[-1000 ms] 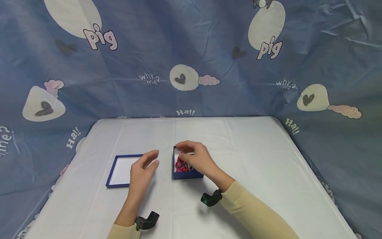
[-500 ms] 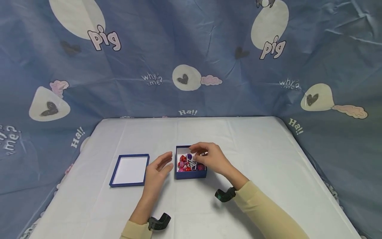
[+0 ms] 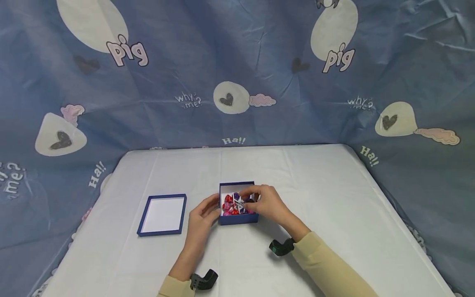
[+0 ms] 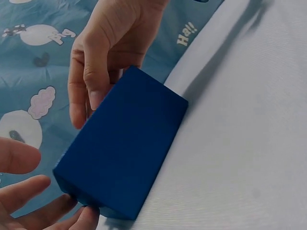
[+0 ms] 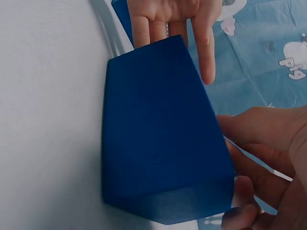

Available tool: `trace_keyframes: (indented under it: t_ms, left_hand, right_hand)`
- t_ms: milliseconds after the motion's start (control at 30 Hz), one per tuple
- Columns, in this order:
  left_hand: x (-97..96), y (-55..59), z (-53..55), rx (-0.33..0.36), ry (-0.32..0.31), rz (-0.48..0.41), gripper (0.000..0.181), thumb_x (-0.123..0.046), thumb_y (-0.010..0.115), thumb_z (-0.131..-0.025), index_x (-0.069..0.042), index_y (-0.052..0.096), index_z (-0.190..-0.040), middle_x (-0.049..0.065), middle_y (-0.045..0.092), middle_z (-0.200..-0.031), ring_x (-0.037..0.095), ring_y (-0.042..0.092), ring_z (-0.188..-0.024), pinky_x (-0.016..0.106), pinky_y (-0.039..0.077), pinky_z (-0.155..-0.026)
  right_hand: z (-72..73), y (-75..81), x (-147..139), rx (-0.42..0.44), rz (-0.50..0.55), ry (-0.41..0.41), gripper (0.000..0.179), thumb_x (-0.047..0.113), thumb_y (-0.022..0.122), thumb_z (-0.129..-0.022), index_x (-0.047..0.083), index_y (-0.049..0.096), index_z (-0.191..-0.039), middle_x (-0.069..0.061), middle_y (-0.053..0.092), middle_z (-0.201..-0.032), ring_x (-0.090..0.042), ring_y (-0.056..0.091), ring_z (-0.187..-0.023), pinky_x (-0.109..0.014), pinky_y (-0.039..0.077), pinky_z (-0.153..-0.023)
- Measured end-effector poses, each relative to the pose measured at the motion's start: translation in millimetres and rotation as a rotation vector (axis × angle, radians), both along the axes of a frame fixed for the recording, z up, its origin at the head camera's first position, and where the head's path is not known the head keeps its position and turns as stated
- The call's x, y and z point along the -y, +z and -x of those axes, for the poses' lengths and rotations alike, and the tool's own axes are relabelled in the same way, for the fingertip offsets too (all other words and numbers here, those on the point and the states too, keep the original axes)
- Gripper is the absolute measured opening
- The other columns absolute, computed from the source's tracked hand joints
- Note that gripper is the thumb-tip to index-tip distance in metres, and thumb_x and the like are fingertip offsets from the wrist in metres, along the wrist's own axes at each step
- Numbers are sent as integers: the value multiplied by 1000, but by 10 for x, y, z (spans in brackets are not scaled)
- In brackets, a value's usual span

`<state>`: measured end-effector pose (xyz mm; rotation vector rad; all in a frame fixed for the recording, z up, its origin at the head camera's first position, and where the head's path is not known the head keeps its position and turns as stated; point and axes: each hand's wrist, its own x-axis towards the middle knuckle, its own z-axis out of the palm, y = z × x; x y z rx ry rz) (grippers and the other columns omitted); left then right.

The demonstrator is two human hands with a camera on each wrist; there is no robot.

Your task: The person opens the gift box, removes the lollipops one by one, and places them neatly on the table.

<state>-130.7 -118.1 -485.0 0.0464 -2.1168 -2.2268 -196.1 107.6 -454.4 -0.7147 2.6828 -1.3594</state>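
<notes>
A blue open box (image 3: 238,220) with a white inside stands on the white table, holding several lollipops (image 3: 229,205) in red, pink and purple wrappers with white sticks. My left hand (image 3: 202,218) is at the box's left side, fingertips touching the outside wall, as the left wrist view shows. From the right, my right hand (image 3: 269,204) reaches over the rim; its thumb and index finger are apart over the lollipops. Other right fingers (image 5: 244,206) lie along the box's outer wall (image 5: 163,129) in the right wrist view. Nothing gripped shows between the thumb and index finger.
To the left lies a shallow blue lid (image 3: 161,234), white inside facing up. White cloth covers the table (image 3: 315,185). A blue printed curtain (image 3: 185,62) hangs behind and at both sides.
The left hand has moved right, away from the lid, until its fingertips reach the box. The right hand has shifted right and lowered into the box's right part.
</notes>
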Motion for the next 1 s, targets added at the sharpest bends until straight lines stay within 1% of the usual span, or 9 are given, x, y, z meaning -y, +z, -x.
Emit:
trace_keyframes:
  t_ms: [100,167,267,400,633,800,1000]
  left_hand:
    - [-17,-32,-12,12,8,-5,48,0,64,-93,-10,59,-139,9,56,-142,23,53,-132,23,46,-102]
    - [-25,-44,-15,13,14,-2,48,1,64,-92,-11,60,-139,8,56,-143,24,52,-133,23,46,-102]
    - [-29,-52,-13,4,17,6,49,2,63,-92,-12,60,-139,7,56,-143,24,52,-133,24,46,-103]
    - [-27,-62,-2,-7,11,30,50,3,63,-92,-14,61,-139,4,57,-143,24,53,-132,25,45,-104]
    - [-36,-76,-15,-2,6,55,51,3,64,-92,-18,62,-139,7,57,-143,26,52,-133,31,43,-108]
    - [-43,-81,-37,10,0,82,50,0,64,-93,-17,61,-140,5,56,-143,26,52,-133,33,42,-109]
    - [-29,-101,-29,13,-4,84,49,-1,64,-94,-16,60,-140,4,55,-144,24,53,-132,29,44,-107]
  right_hand:
    - [-10,-32,17,-12,-29,-11,30,12,85,-80,15,79,-110,7,73,-94,-25,58,-80,-35,48,-66]
    - [-12,-38,24,-28,-54,-17,29,13,85,-80,16,79,-108,8,73,-91,-21,56,-77,-34,47,-65]
    - [-11,-36,31,-54,-99,-18,28,13,86,-79,18,80,-106,8,72,-87,-16,52,-73,-34,45,-63]
    - [-21,-32,41,-95,-165,-15,28,15,87,-78,21,81,-104,8,70,-83,-14,49,-72,-32,43,-61]
    - [-29,-30,76,-200,-259,7,23,18,87,-77,26,82,-98,16,72,-94,-11,48,-76,-27,42,-63]
    - [-29,-26,90,-233,-334,23,20,21,87,-78,30,82,-96,19,69,-92,-8,44,-74,-25,41,-61]
    - [-14,-37,104,-284,-365,49,16,24,87,-79,31,82,-92,19,67,-90,-7,44,-74,-23,40,-60]
